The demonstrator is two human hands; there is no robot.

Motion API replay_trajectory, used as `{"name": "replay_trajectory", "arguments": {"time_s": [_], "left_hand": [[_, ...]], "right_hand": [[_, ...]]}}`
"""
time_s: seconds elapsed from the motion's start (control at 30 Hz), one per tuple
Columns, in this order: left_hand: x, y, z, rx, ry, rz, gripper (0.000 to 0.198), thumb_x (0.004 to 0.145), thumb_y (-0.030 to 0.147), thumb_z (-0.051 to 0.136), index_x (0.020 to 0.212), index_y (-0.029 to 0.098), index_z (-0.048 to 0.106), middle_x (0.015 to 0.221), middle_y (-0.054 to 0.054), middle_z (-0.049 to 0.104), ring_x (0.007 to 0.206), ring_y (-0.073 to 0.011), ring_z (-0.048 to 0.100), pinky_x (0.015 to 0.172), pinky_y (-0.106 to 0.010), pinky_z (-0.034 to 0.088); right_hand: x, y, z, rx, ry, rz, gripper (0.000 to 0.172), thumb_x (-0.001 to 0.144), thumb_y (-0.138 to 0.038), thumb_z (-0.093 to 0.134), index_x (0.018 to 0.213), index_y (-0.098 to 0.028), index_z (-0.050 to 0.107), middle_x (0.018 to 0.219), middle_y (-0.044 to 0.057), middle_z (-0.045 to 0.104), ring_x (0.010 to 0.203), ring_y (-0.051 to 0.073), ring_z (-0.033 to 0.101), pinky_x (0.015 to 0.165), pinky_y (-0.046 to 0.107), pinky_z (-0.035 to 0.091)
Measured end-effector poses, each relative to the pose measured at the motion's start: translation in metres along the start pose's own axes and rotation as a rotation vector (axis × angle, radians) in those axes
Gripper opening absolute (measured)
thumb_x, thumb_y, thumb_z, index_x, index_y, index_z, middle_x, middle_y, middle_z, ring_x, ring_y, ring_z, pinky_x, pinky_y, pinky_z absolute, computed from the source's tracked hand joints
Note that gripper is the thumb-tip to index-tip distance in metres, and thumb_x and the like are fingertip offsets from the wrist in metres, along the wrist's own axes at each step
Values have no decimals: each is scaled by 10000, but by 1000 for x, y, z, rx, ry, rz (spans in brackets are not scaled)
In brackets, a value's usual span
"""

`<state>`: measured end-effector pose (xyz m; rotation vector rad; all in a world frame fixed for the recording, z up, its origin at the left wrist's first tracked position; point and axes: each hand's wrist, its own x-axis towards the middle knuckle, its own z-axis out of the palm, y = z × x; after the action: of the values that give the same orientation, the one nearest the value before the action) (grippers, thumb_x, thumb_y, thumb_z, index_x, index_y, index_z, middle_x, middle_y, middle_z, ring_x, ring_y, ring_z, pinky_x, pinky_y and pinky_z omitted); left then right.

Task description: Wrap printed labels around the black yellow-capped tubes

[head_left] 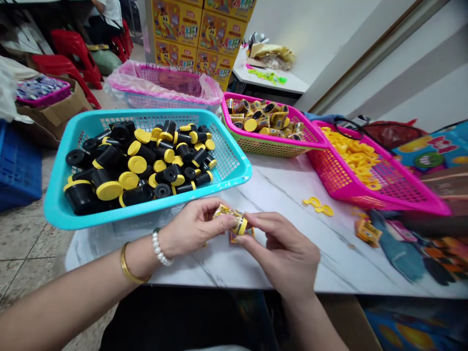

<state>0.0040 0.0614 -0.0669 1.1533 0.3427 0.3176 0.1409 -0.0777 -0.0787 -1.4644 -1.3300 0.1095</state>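
Observation:
Both my hands meet over the table, closed on one small yellow-lidded canister (242,224) in a shiny gold printed wrapper. My left hand (193,225), with a white bead bracelet and gold bangle at its wrist, grips the wrapped end. At the yellow end, the fingers of my right hand (287,251) pinch the canister. Under them lies a small printed piece (236,237), mostly hidden. Just beyond my left hand stands a turquoise basket (153,218) full of black canisters (107,157) with yellow lids.
Behind are a pink-and-green basket (263,145) of wrapped canisters and a pink basket (395,185) of yellow plastic pieces (351,156). Loose yellow rings (318,205), a small printed box (367,231) and a blue-grey cloth (400,251) lie rightward. Stacked cartons (179,24) stand at the back.

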Motion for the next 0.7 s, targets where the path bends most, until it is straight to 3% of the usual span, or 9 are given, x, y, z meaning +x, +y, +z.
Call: {"name": "replay_trajectory", "arguments": {"time_s": [0.23, 0.3, 0.4, 0.47, 0.57, 0.63, 0.7], "left_hand": [[-4, -2, -2, 158, 24, 188, 252, 818, 347, 743, 971, 161, 668, 833, -15, 632, 748, -129, 565, 716, -252, 464], [-8, 1, 2, 281, -43, 263, 180, 825, 300, 730, 950, 176, 695, 863, -36, 647, 797, -151, 591, 759, -268, 478], [-20, 1, 16, 487, -166, 359, 90, 837, 277, 717, 877, 200, 741, 989, -88, 689, 956, -206, 629, 878, -309, 482], [-29, -7, 25, 529, -72, 315, 127, 826, 308, 739, 900, 205, 745, 1013, -91, 697, 960, -213, 631, 866, -306, 485], [-46, -26, 31, 366, 232, 125, 278, 794, 385, 772, 969, 181, 698, 861, -42, 671, 782, -170, 599, 730, -272, 483], [-59, -37, 33, 241, 349, 54, 325, 789, 410, 778, 979, 172, 665, 805, -7, 631, 713, -138, 564, 677, -249, 467], [-74, -43, 35, 153, 394, 47, 343, 776, 402, 795, 981, 170, 646, 808, 5, 619, 700, -122, 560, 670, -240, 468]], "right_hand": [[3, -9, 8, 272, 70, 309, 248, 717, -149, 836, 948, -214, 771, 877, 40, 764, 738, 179, 732, 654, 288, 632], [4, -10, 7, 309, 67, 418, 126, 759, -247, 820, 853, -184, 764, 807, 42, 764, 696, 178, 729, 611, 269, 622], [3, -10, 4, 327, 32, 538, 285, 836, -395, 749, 693, -150, 727, 665, 41, 732, 590, 158, 692, 557, 243, 597], [-2, -10, 0, 375, 18, 555, 289, 839, -428, 746, 777, -146, 753, 733, 61, 765, 643, 174, 723, 621, 262, 622], [-19, -16, -5, 410, 8, 494, 322, 848, -391, 751, 1089, -177, 746, 1014, 105, 788, 870, 216, 766, 790, 330, 646], [-33, -23, -5, 375, -55, 461, 365, 831, -344, 771, 1163, -199, 722, 1112, 109, 765, 917, 217, 760, 803, 333, 649], [-46, -30, -1, 384, -144, 482, 364, 820, -314, 779, 1160, -198, 721, 1100, 102, 761, 864, 203, 758, 735, 307, 657]]}}
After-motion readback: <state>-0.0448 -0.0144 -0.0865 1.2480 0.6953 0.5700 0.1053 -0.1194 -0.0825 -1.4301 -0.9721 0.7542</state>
